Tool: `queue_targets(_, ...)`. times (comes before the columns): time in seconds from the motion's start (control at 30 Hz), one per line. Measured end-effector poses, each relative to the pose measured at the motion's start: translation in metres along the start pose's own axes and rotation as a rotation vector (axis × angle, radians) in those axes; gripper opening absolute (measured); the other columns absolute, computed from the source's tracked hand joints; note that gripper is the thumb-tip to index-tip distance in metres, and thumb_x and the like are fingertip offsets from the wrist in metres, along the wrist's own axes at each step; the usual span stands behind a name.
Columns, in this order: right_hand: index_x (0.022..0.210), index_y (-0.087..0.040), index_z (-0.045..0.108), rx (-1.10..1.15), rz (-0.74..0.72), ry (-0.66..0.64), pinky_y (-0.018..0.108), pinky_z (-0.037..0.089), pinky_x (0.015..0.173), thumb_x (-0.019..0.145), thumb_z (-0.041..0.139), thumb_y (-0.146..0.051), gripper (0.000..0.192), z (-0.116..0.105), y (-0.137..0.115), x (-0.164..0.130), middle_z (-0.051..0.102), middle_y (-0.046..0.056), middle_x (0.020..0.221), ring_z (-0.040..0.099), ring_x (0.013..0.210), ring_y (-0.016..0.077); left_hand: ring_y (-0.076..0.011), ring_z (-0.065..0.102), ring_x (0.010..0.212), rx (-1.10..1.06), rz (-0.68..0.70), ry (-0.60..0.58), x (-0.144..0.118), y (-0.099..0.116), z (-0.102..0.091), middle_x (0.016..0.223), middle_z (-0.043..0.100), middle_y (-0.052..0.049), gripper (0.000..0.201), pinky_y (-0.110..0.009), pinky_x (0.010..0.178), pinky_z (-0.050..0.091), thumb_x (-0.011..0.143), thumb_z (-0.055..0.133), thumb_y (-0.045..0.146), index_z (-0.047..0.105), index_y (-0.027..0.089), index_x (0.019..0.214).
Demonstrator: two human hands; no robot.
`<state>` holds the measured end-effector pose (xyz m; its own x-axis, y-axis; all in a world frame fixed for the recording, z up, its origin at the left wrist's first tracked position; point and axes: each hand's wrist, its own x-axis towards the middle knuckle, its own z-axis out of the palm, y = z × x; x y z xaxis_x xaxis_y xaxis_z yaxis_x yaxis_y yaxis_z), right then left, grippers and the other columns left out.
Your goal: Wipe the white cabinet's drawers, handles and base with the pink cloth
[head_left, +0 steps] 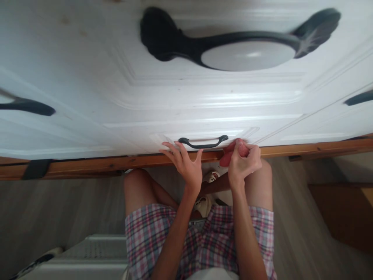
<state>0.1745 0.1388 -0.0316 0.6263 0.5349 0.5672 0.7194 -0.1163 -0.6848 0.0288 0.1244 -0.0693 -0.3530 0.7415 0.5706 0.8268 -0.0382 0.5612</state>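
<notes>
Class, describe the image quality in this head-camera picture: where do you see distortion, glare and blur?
Head view: wide-angle stretch swells the upper black metal handle; soft glare streaks the white painted drawer front; the right hand with its pink cloth is slightly blurred, the open left hand sharper.

Open floor (58, 210) lies left of the knees; the white drawer front (131, 132) and wooden base rail (87, 165) wall off ahead.

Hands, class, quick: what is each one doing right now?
Left hand: open, fingers spread by the black drawer handle.
Right hand: closed on a pink cloth.
</notes>
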Motion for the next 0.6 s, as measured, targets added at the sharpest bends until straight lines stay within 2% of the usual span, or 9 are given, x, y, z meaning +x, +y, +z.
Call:
queue_targets(0.1, 0.083, -0.024, 0.064, 0.004, 0.006, 0.052, 0.039, 0.053, 0.081, 0.098, 0.068, -0.058, 0.038, -0.002, -0.001, 0.001, 0.072, 0.007, 0.083, 0.066, 0.079, 0.0248, -0.0494, -0.004, 0.167, 0.008, -0.001, -0.008, 0.0, 0.0, -0.001, 0.18, 0.009, -0.031, 0.112, -0.074, 0.131, 0.024, 0.098, 0.076, 0.047, 0.002, 0.023, 0.177)
queue_targets(0.17, 0.081, -0.023, 0.063, 0.02, 0.031, 0.007, 0.037, 0.051, 0.079, 0.096, 0.07, -0.056, 0.037, -0.004, 0.0, 0.003, 0.069, 0.005, 0.078, 0.063, 0.075, 0.0225, -0.0495, -0.005, 0.167, 0.0, -0.011, -0.015, 0.0, 0.001, -0.002, 0.179, 0.01, -0.031, 0.111, -0.074, 0.131, 0.024, 0.098, 0.077, 0.045, 0.003, 0.022, 0.177)
queue_targets(0.27, 0.074, -0.023, 0.059, 0.116, 0.133, -0.119, 0.034, 0.05, 0.076, 0.092, 0.073, -0.052, 0.037, -0.004, 0.002, 0.006, 0.061, 0.0, 0.071, 0.057, 0.07, 0.0185, -0.0494, -0.006, 0.167, -0.001, -0.041, -0.033, 0.0, 0.003, -0.003, 0.18, 0.009, -0.03, 0.109, -0.075, 0.131, 0.024, 0.099, 0.077, 0.043, 0.004, 0.022, 0.177)
queue_targets(0.33, 0.07, -0.023, 0.054, 0.261, 0.232, -0.191, 0.033, 0.05, 0.075, 0.088, 0.075, -0.051, 0.039, -0.001, -0.001, 0.002, 0.058, -0.002, 0.068, 0.056, 0.07, 0.0174, -0.049, -0.006, 0.167, -0.006, -0.057, -0.039, -0.001, 0.004, -0.003, 0.181, 0.007, -0.028, 0.108, -0.075, 0.131, 0.024, 0.099, 0.076, 0.043, 0.004, 0.023, 0.177)
queue_targets(0.4, 0.069, -0.023, 0.053, 0.41, 0.293, -0.339, 0.032, 0.05, 0.073, 0.084, 0.077, -0.049, 0.038, 0.005, -0.01, -0.01, 0.058, -0.002, 0.068, 0.056, 0.07, 0.0171, -0.0477, -0.005, 0.167, -0.017, -0.067, -0.037, -0.002, 0.004, -0.002, 0.181, 0.006, -0.026, 0.107, -0.073, 0.132, 0.024, 0.1, 0.076, 0.042, 0.005, 0.023, 0.178)
queue_targets(0.5, 0.073, -0.021, 0.062, 0.401, 0.271, -0.518, 0.03, 0.047, 0.068, 0.084, 0.076, -0.045, 0.03, 0.012, -0.031, -0.034, 0.065, -0.001, 0.071, 0.056, 0.068, 0.0168, -0.0454, -0.003, 0.168, -0.033, -0.05, 0.002, -0.003, 0.001, 0.0, 0.181, 0.008, -0.025, 0.105, -0.071, 0.133, 0.024, 0.1, 0.076, 0.04, 0.006, 0.024, 0.178)
queue_targets(0.53, 0.074, -0.021, 0.063, 0.348, 0.245, -0.516, 0.03, 0.047, 0.068, 0.085, 0.075, -0.045, 0.029, 0.013, -0.035, -0.039, 0.066, -0.001, 0.07, 0.055, 0.066, 0.0167, -0.045, -0.001, 0.168, -0.038, -0.04, 0.014, -0.003, 0.0, 0.001, 0.181, 0.009, -0.025, 0.104, -0.071, 0.133, 0.024, 0.1, 0.076, 0.039, 0.008, 0.023, 0.178)
queue_targets(0.6, 0.075, -0.022, 0.063, 0.259, 0.218, -0.406, 0.031, 0.047, 0.069, 0.089, 0.073, -0.046, 0.03, 0.013, -0.035, -0.039, 0.066, -0.001, 0.069, 0.055, 0.065, 0.0171, -0.0455, 0.002, 0.168, -0.049, -0.017, 0.032, -0.003, -0.003, 0.002, 0.18, 0.011, -0.027, 0.104, -0.07, 0.133, 0.022, 0.099, 0.078, 0.039, 0.012, 0.02, 0.177)
